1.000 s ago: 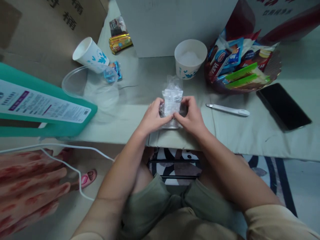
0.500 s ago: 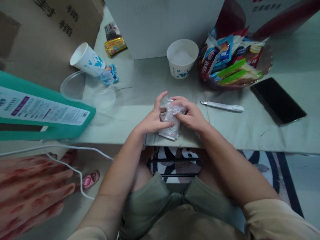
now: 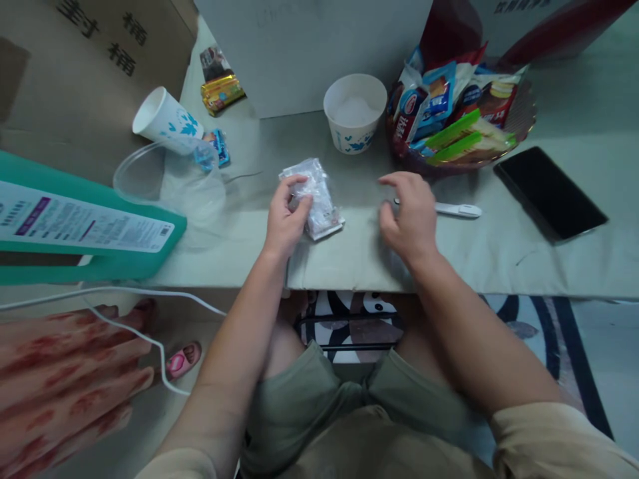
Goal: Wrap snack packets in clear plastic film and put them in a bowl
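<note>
A clear plastic-wrapped packet (image 3: 321,196) rests on the cloth-covered table, slightly tilted in view. My left hand (image 3: 288,214) grips its left side between thumb and fingers. What lies inside the crinkled wrap is hard to make out. My right hand (image 3: 410,214) is to the right of the packet, apart from it, with thumb and fingers spread and nothing visible between them. Beneath and behind that hand lies a white-handled craft knife (image 3: 459,210), its blade end partly covered by the fingers.
A paper bowl (image 3: 355,136) with white contents stands behind. Right of it is a snack-filled glass bowl (image 3: 524,130), then a black phone (image 3: 553,194). On the left are a tilted paper cup (image 3: 167,116), a clear plastic tub (image 3: 200,199) and a green container (image 3: 170,233). Someone's pink-sandalled foot shows below.
The packet has moved up and left with my left hand. My right hand has let go of it and shifted right, to the craft knife.
</note>
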{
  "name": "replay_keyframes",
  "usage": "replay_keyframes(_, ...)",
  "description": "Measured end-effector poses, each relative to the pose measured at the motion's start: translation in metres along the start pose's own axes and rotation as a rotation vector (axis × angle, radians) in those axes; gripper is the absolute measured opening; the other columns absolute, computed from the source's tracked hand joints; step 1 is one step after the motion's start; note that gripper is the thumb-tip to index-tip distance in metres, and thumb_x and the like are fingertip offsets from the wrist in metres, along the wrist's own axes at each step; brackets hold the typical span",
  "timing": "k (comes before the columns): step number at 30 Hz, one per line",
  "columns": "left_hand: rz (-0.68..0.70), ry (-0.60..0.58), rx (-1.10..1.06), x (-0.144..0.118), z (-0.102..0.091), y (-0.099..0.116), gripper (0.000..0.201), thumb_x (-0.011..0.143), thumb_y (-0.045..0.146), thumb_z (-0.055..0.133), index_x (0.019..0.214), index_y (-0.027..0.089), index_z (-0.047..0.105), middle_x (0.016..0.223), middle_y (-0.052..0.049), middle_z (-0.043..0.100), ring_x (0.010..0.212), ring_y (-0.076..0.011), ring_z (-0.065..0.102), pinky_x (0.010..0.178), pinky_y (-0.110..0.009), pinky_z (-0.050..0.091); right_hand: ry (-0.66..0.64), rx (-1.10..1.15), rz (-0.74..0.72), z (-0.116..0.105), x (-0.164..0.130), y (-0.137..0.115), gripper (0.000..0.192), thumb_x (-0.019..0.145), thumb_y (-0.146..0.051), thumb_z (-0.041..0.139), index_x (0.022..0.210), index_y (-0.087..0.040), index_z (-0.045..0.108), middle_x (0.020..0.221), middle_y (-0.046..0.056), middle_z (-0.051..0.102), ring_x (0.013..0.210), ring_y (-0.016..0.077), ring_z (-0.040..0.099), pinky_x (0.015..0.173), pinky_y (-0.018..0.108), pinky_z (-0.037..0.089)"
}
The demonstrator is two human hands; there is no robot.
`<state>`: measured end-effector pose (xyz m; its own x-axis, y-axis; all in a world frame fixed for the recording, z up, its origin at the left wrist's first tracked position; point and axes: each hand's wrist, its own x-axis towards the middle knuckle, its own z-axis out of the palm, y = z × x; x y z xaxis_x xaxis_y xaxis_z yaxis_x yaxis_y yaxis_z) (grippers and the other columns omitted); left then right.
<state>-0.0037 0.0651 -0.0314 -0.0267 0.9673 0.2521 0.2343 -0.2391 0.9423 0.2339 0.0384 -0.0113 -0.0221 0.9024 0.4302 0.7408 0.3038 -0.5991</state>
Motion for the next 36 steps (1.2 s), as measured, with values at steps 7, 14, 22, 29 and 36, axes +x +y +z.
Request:
replay_keyframes(7, 0.012, 0.126, 0.070, 0.006, -0.011, -0.010, 0.029, 0.089, 0.046, 0.075, 0.105, 0.027, 0.060, 0.094, -0.001, 0.059, 0.090, -0.0158, 0.062, 0.082, -0.028, 0.055, 0.006, -0.373, 0.236, -0.036, -0.018, 0.032, 0.048, 0.080, -0.020, 0.052, 0.127, -0.017, 0.062, 0.123, 0.020, 0.067, 0.120, 0.0373, 0.057, 0.109, 0.063, 0.037)
replay_keyframes(14, -0.011, 0.012, 0.117, 0.007, -0.007, -0.002, 0.027, 0.085, 0.021, 0.069, 0.110, 0.026, 0.060, 0.099, -0.002, 0.064, 0.078, -0.0125, 0.062, 0.069, -0.024, 0.053, -0.123, -0.257, 0.247, -0.029, -0.013, 0.015, 0.027, 0.089, -0.030, 0.051, 0.105, -0.020, 0.071, 0.103, 0.014, 0.072, 0.100, 0.0325, 0.063, 0.096, 0.053, 0.043)
replay_keyframes(22, 0.098, -0.201, 0.174, -0.009, 0.006, 0.022, 0.021, 0.086, 0.022, 0.065, 0.106, 0.023, 0.063, 0.099, -0.001, 0.068, 0.080, -0.0117, 0.064, 0.068, -0.021, 0.053, -0.276, 0.621, 0.322, -0.003, -0.010, -0.042, 0.042, 0.096, -0.061, 0.048, 0.097, -0.023, 0.066, 0.064, -0.003, 0.057, 0.055, 0.0134, 0.049, 0.059, 0.029, 0.039)
replay_keyframes(29, 0.160, -0.151, 0.157, -0.012, 0.012, 0.028, 0.009, 0.084, 0.023, 0.066, 0.091, 0.021, 0.060, 0.092, -0.001, 0.065, 0.084, -0.0124, 0.064, 0.072, -0.023, 0.055, -0.423, 0.438, 0.497, -0.003, -0.003, -0.040, 0.048, 0.090, -0.059, 0.055, 0.063, -0.020, 0.062, 0.055, 0.001, 0.060, 0.054, 0.0132, 0.053, 0.056, 0.028, 0.037)
replay_keyframes(36, 0.020, 0.086, -0.023, 0.007, -0.012, 0.012, 0.044, 0.076, 0.055, 0.083, 0.093, 0.026, 0.055, 0.087, 0.001, 0.058, 0.074, -0.0127, 0.061, 0.065, -0.025, 0.053, -0.636, 0.411, 0.534, -0.016, -0.006, -0.028, 0.048, 0.088, -0.063, 0.056, 0.072, -0.019, 0.068, 0.062, 0.004, 0.067, 0.054, 0.0142, 0.056, 0.051, 0.027, 0.037)
